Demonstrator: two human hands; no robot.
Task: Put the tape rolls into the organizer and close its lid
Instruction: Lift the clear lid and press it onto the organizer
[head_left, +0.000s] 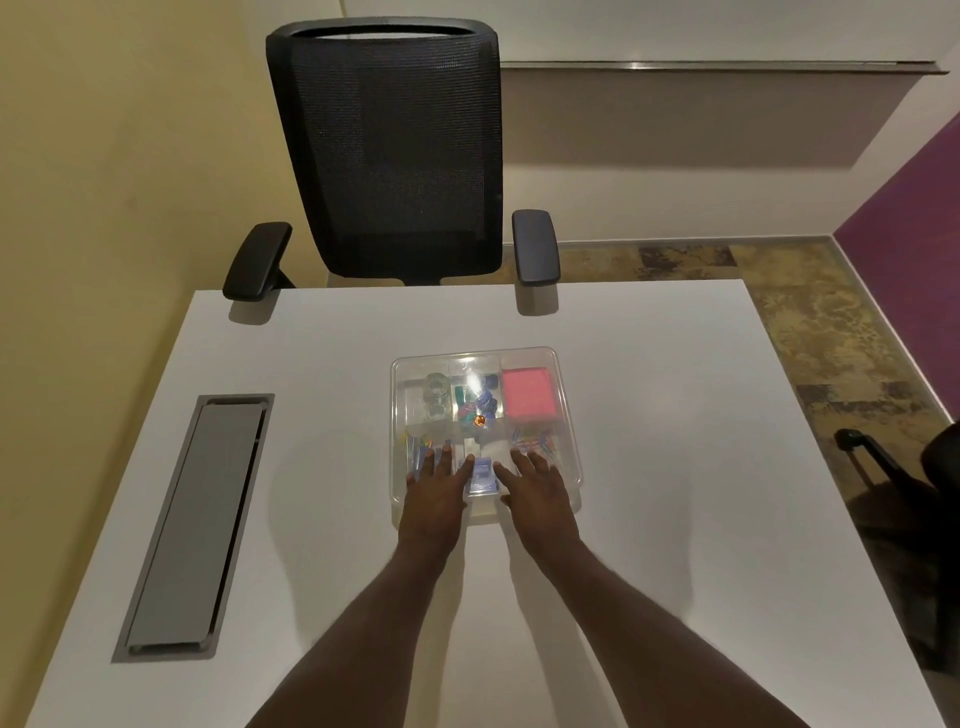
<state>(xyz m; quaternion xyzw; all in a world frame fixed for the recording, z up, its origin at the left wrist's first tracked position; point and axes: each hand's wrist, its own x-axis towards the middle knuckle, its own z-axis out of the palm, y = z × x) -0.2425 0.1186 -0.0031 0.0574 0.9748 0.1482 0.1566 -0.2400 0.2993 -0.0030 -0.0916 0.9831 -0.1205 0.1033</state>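
Observation:
A clear plastic organizer (566, 415) sits in the middle of the white table, its transparent lid lying flat over the compartments. Through the lid I see two clear tape rolls (436, 397) in the back-left compartment, a pink pad (529, 394) at the back right, coloured clips in the middle and a blue box (483, 475) at the front. My left hand (435, 491) lies flat on the lid's front left, fingers spread. My right hand (537, 486) lies flat on the front right, also spread. Neither hand holds anything.
A grey cable-tray cover (195, 525) is set into the table (675, 467) at the left. A black mesh office chair (387, 156) stands at the far edge. Another dark chair (914, 478) is partly visible beyond the right edge.

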